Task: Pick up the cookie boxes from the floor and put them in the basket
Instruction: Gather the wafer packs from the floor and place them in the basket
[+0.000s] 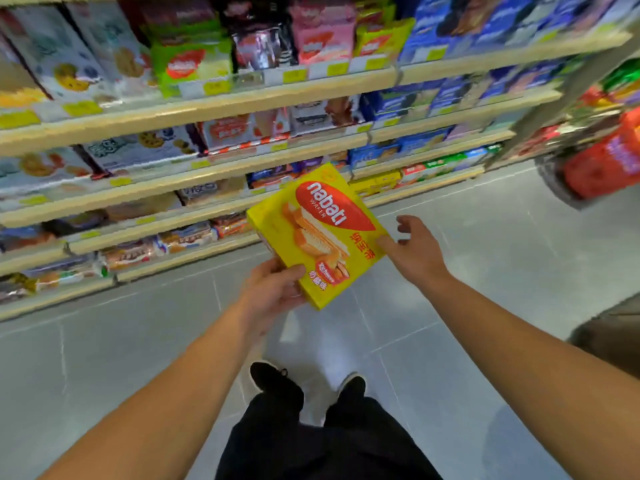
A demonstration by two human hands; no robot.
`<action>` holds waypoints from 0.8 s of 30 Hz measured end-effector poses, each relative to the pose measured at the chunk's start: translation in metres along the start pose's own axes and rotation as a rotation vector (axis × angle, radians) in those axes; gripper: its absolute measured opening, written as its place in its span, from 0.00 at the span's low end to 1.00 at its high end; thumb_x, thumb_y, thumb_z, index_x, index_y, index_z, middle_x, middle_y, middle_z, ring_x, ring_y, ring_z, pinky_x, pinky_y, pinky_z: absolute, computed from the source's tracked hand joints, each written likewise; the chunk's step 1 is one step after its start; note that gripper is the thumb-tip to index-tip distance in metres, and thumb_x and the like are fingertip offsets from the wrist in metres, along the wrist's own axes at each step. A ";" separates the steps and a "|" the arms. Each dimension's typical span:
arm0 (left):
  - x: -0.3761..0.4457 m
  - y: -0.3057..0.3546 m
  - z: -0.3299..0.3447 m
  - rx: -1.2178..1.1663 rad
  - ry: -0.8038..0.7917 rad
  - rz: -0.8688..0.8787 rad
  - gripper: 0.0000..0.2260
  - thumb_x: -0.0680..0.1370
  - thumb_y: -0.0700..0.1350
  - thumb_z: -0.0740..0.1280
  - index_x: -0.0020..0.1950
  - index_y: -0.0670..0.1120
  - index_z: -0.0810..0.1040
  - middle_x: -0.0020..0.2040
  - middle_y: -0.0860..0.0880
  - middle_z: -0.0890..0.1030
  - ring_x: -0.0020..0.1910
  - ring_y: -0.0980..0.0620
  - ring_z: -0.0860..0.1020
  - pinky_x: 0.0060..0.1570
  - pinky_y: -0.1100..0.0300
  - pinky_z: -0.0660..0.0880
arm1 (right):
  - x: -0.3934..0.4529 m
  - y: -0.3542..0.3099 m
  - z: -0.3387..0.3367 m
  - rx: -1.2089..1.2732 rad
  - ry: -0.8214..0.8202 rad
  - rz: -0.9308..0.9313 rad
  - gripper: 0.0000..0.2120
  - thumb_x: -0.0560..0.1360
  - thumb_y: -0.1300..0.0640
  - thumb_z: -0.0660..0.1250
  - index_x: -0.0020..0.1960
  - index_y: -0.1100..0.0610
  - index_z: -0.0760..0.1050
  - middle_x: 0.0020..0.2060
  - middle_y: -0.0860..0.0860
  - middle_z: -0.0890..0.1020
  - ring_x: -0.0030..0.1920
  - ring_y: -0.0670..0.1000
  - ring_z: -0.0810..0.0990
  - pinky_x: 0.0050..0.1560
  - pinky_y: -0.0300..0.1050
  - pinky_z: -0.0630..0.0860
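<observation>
Head view: a flat yellow cardboard wafer box is held tilted above the grey tiled floor. The left hand grips its lower corner, thumb on the printed face. The right hand, fingers loosely spread, touches its right edge. Stocked shelves stand behind; a blurred basket holding red packs sits at right.

A shop aisle is being shown. Beyond the hands, long tiered shelves are being filled by rows of packaged biscuits and wafers, with yellow price tags being carried along their front edges. Grey floor tiles are being crossed below the hands, and further stocked racks are being glimpsed to their right.
</observation>
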State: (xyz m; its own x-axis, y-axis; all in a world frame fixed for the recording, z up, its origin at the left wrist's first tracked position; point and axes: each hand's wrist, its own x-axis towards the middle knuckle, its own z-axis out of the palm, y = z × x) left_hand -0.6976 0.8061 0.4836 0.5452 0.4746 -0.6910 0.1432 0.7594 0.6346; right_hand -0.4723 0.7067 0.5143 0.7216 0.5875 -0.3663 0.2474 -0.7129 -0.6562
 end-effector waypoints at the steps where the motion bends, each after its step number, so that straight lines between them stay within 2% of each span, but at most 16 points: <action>1: 0.000 0.000 0.021 -0.014 -0.008 -0.006 0.13 0.77 0.38 0.67 0.62 0.42 0.76 0.53 0.42 0.83 0.53 0.38 0.81 0.53 0.45 0.79 | -0.006 0.009 -0.016 0.040 0.041 0.044 0.34 0.73 0.47 0.73 0.73 0.56 0.64 0.64 0.53 0.73 0.59 0.53 0.77 0.57 0.47 0.73; 3: -0.003 -0.004 0.068 -0.032 -0.041 -0.012 0.12 0.77 0.39 0.66 0.61 0.43 0.76 0.53 0.42 0.84 0.53 0.37 0.81 0.57 0.42 0.76 | -0.021 0.025 -0.049 0.163 0.104 0.144 0.36 0.73 0.45 0.72 0.74 0.56 0.61 0.62 0.51 0.74 0.59 0.53 0.76 0.59 0.49 0.73; 6: -0.014 -0.015 0.132 -0.040 -0.136 -0.007 0.09 0.78 0.40 0.66 0.58 0.46 0.77 0.51 0.45 0.84 0.52 0.39 0.81 0.60 0.41 0.75 | -0.043 0.053 -0.086 0.517 0.070 0.271 0.33 0.74 0.44 0.71 0.72 0.54 0.63 0.57 0.52 0.80 0.53 0.54 0.82 0.56 0.53 0.78; 8: -0.023 -0.026 0.177 -0.051 -0.198 -0.015 0.08 0.78 0.39 0.65 0.56 0.48 0.77 0.48 0.47 0.85 0.51 0.41 0.81 0.60 0.42 0.74 | -0.057 0.071 -0.116 0.790 0.080 0.320 0.29 0.74 0.44 0.71 0.68 0.55 0.67 0.56 0.56 0.82 0.50 0.56 0.84 0.52 0.51 0.81; 11: -0.040 -0.045 0.233 -0.108 -0.272 -0.031 0.10 0.78 0.39 0.64 0.58 0.49 0.76 0.47 0.48 0.86 0.52 0.41 0.81 0.55 0.43 0.77 | -0.075 0.089 -0.156 1.005 0.070 0.289 0.15 0.77 0.49 0.67 0.59 0.56 0.76 0.50 0.56 0.85 0.47 0.55 0.84 0.54 0.54 0.79; 13: -0.048 -0.057 0.268 -0.121 -0.302 -0.025 0.11 0.78 0.38 0.65 0.59 0.49 0.77 0.49 0.47 0.85 0.53 0.40 0.81 0.55 0.44 0.77 | -0.086 0.104 -0.180 1.078 0.056 0.234 0.11 0.78 0.53 0.66 0.58 0.56 0.78 0.50 0.56 0.85 0.45 0.54 0.84 0.57 0.56 0.78; 17: -0.054 -0.073 0.313 -0.009 -0.366 -0.015 0.10 0.78 0.40 0.65 0.58 0.48 0.76 0.49 0.45 0.85 0.49 0.43 0.82 0.54 0.45 0.77 | -0.093 0.134 -0.221 1.145 0.101 0.165 0.12 0.78 0.56 0.66 0.61 0.58 0.77 0.51 0.57 0.85 0.46 0.55 0.85 0.56 0.58 0.78; 20: -0.046 -0.075 0.336 0.087 -0.333 -0.014 0.10 0.78 0.45 0.66 0.58 0.46 0.75 0.51 0.43 0.83 0.51 0.42 0.82 0.57 0.44 0.75 | -0.093 0.162 -0.255 1.175 0.163 0.155 0.13 0.78 0.56 0.66 0.61 0.58 0.77 0.52 0.58 0.85 0.49 0.58 0.85 0.58 0.61 0.78; 22: -0.035 -0.067 0.349 0.110 -0.288 0.006 0.10 0.78 0.48 0.66 0.57 0.47 0.77 0.56 0.42 0.82 0.55 0.42 0.81 0.61 0.44 0.73 | -0.091 0.181 -0.279 1.216 0.207 0.152 0.14 0.78 0.57 0.66 0.62 0.60 0.76 0.53 0.59 0.84 0.52 0.60 0.84 0.55 0.60 0.79; 24: -0.022 -0.053 0.362 0.151 -0.263 0.052 0.08 0.79 0.50 0.65 0.54 0.48 0.79 0.53 0.45 0.83 0.54 0.44 0.81 0.63 0.44 0.72 | -0.090 0.198 -0.302 1.243 0.232 0.156 0.14 0.79 0.58 0.65 0.63 0.61 0.76 0.53 0.60 0.84 0.52 0.61 0.84 0.51 0.57 0.80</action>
State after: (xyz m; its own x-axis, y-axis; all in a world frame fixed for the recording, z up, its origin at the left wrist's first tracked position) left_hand -0.4185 0.5946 0.5909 0.7475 0.3645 -0.5553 0.2196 0.6534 0.7245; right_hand -0.2929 0.3976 0.6168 0.8150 0.3603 -0.4538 -0.5291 0.1435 -0.8363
